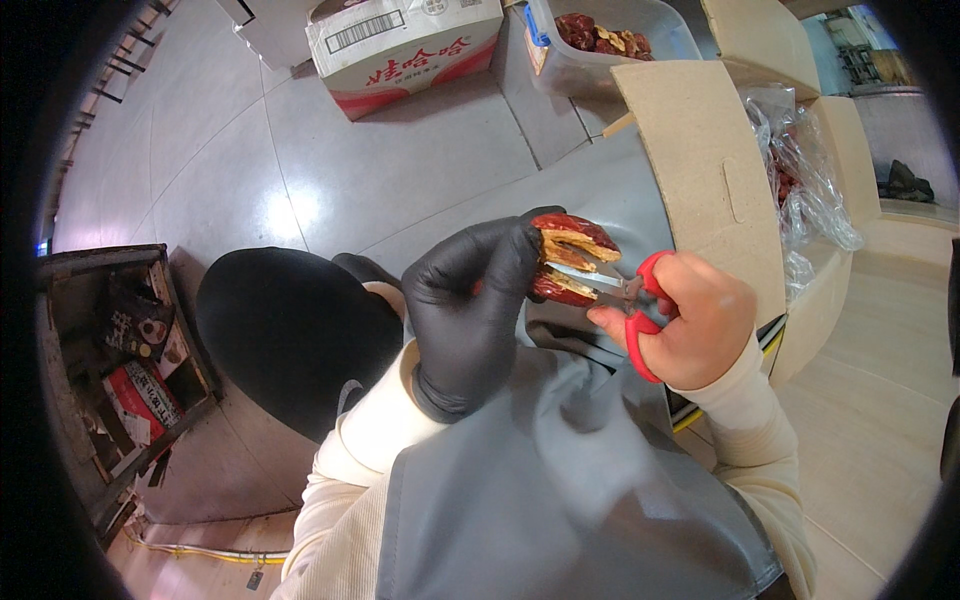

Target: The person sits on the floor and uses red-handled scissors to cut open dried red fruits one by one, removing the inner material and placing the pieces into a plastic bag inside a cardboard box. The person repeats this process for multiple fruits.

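Observation:
In a black glove, my left hand [472,300] pinches a dried red date [574,229] that is split apart, its tan flesh showing. Another red-skinned piece [562,289] sits just below it in the same grip; whether the two are joined I cannot tell. My right hand [694,319], bare, has its fingers through the red handles of a pair of scissors [643,345]. The blades [589,276] lie between the upper and lower red pieces. Both hands are above the grey apron [570,480] on my lap.
To the right stands an open cardboard box [705,172] with a clear plastic bag [814,202] of dates. A plastic tub [630,82] with cut dates is ahead, beside a white-and-red carton [409,64]. At left are a black stool seat [300,337] and a wooden crate [161,292].

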A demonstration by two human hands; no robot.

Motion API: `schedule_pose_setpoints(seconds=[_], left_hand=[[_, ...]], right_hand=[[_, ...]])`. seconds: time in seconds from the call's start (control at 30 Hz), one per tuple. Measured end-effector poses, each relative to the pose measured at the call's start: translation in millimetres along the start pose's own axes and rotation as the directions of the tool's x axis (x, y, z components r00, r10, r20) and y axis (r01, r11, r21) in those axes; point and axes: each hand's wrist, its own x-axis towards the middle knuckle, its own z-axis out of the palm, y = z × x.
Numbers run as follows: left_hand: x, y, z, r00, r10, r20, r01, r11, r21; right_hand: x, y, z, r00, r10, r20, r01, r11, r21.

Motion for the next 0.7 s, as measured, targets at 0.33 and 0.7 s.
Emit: schedule_pose_setpoints(seconds=[0.33,0.7], left_hand=[[2.1,1.6,-4.1,0.995,-0.102,0.017,0.102,0.995,-0.002],[13.5,-0.9,-10.1,0.977,-0.211,0.022,0.210,0.978,0.012]], right_hand=[[-1.4,8.7,4.1,0.998,-0.062,-0.010,0.061,0.997,-0.043],[-6.9,7.6,-17.9,0.960,0.085,0.268,-0.157,0.953,0.259]])
